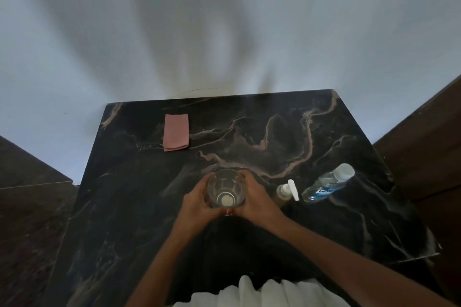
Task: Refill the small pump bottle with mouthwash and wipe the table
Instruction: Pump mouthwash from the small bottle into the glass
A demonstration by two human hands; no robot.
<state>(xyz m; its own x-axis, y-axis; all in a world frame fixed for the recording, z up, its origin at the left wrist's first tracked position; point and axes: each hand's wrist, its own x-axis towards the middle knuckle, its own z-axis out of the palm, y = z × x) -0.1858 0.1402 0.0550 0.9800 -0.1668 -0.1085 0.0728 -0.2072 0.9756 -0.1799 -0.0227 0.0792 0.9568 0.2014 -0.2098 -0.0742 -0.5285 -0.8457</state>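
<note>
Both hands cup 1 clear glass tumbler (226,191) at table centre: L hand (197,203), R hand (257,200) | small pump bottle (284,192) upright just R of R hand, nearer it | mouthwash btl (326,185) beyond, leaning up-R | pink cloth (175,135) far L

Both forearms reach forward over the dark table (324,137), the left hand (197,203) and right hand (257,200) cupped around opposite sides of a clear container (225,190), fingers curled.

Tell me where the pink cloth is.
In the head view the folded pink cloth lies flat at the far left of the dark marble table, apart from both hands and the bottles.
</note>
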